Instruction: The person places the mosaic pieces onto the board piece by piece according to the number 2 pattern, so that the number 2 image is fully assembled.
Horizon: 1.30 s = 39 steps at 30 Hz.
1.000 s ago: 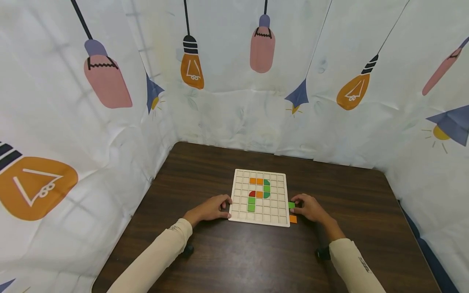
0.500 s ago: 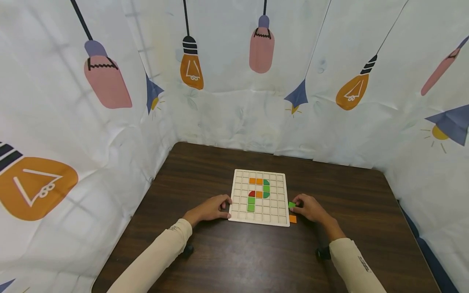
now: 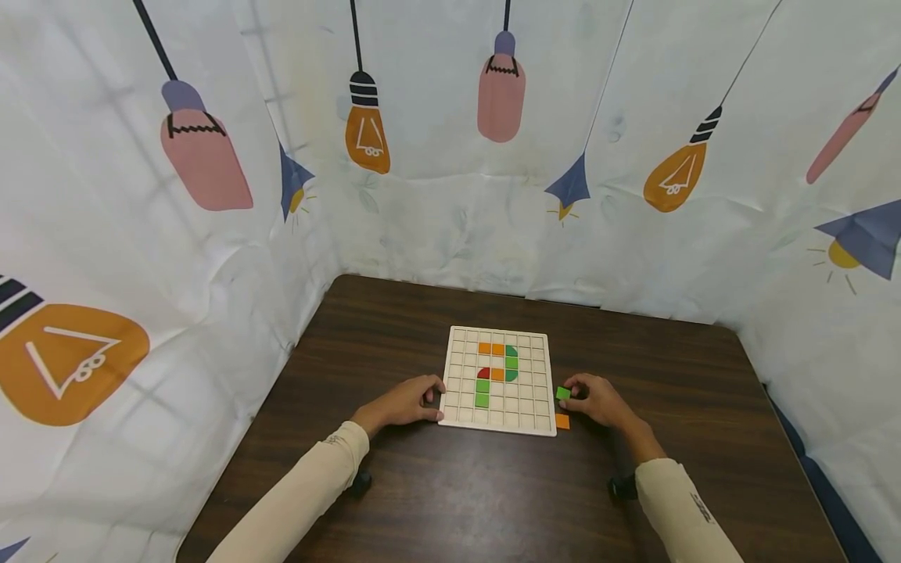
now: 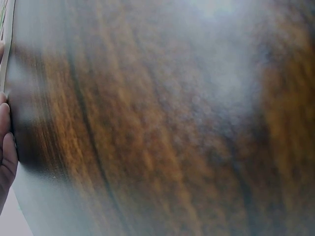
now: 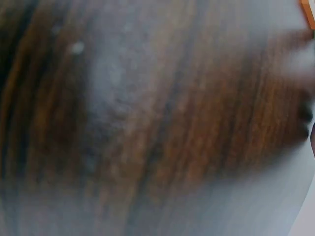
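In the head view, a pale square grid board (image 3: pixel 524 400) lies on the dark wooden table, with orange, green and red tiles set in several of its cells. My left hand (image 3: pixel 404 402) rests at the board's left edge, thumb and index fingertips touching it apart from each other. Just off the right edge, my right hand (image 3: pixel 597 400) pinches a green square tile (image 3: pixel 563 393) between thumb and fingers; the tile is tilted. An orange tile (image 3: pixel 562 421) lies on the table below that hand. The left wrist view catches only the left fingers (image 4: pixel 6 157) at its border.
The wooden table (image 3: pixel 486 500) spreads around the board. White curtains (image 3: pixel 450 219) printed with lamps and bulbs hang behind and beside it. A dark wrist device (image 3: pixel 621 488) sits under the right wrist.
The green tile has lifted and turned slightly in my right fingers, shifting a little to the right away from the board edge. My left hand and the board stay in place.
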Each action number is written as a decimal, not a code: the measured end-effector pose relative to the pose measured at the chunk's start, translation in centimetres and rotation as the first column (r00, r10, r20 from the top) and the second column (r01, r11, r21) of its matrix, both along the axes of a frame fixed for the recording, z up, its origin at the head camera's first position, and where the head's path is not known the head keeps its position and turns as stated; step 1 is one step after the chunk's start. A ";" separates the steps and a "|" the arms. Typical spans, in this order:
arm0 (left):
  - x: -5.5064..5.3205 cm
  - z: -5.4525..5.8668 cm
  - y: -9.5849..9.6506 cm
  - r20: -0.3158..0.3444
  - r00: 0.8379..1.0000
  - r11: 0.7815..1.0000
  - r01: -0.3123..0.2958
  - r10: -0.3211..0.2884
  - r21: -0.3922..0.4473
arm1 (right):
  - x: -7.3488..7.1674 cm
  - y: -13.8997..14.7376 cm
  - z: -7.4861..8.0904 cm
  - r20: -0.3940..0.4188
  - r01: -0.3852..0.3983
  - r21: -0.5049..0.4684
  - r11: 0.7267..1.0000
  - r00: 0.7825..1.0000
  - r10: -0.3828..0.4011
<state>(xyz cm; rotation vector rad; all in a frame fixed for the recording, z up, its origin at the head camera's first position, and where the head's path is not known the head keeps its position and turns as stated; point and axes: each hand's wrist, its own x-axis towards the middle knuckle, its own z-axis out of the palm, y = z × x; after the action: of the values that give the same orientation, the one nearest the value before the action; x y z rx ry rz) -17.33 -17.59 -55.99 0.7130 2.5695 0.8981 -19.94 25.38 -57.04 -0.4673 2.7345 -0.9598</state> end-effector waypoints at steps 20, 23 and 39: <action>0.2 0.4 0.1 0.031 0.999 1.000 -0.012 0.012 0.007 | -0.1 -0.2 0.4 -0.012 -0.034 0.146 0.989 0.999 0.036; 0.2 0.5 0.1 0.031 0.999 1.000 -0.009 0.008 0.009 | -0.3 -0.3 0.7 -0.002 -0.025 0.155 0.988 1.000 0.025; 0.2 0.6 0.1 0.026 1.000 1.000 -0.008 0.008 0.000 | 0.1 -0.3 1.0 -0.053 -0.024 0.133 0.991 0.998 0.032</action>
<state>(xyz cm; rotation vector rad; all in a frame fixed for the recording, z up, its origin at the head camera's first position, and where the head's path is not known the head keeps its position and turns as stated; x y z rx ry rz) -17.14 -17.46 -55.44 0.6866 2.5513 0.9048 -19.83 25.08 -56.01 -0.5139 2.8105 -0.7629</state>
